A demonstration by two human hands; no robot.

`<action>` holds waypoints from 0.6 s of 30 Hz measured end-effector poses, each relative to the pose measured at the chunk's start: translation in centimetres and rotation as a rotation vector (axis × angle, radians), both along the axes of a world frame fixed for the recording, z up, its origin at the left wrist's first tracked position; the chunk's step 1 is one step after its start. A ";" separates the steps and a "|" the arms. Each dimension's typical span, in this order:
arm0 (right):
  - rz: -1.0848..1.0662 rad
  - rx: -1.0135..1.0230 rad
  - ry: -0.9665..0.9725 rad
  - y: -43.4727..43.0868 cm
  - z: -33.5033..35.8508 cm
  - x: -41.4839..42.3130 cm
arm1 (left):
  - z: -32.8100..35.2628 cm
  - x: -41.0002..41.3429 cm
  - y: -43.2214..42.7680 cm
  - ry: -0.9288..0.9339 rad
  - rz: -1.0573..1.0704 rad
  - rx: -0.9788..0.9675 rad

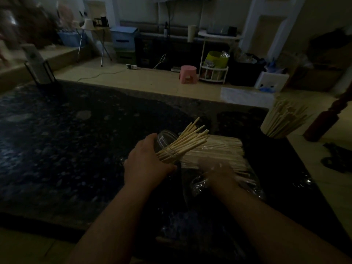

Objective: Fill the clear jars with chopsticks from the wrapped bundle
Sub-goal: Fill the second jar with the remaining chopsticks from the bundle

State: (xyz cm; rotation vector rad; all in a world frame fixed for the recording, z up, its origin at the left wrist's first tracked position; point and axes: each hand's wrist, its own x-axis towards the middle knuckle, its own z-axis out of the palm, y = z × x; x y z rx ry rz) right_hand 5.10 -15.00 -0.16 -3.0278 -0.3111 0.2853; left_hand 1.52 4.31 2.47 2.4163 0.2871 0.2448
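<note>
You're partway through filling one jar. Your left hand grips the tilted clear jar, with a fan of chopsticks poking from its mouth. Just beside it lies the wrapped bundle. Your right hand is over it, too blurred to tell whether it grasps anything. The next move is probably to pull a fresh batch and slide it in. At far right, a second jar stands full. That makes two jars and one bundle.
</note>
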 end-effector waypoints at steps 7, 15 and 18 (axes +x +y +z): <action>-0.025 0.057 0.065 -0.7 -2.0 -2.5 | 0.4 -0.5 -0.2 -0.014 0.005 0.008; 0.011 0.135 0.159 -0.8 1.5 -6.1 | 1.0 -1.2 -0.4 0.001 0.024 0.046; 0.052 0.077 0.209 -1.2 3.8 -7.2 | 1.2 -1.5 -0.5 0.003 0.021 0.066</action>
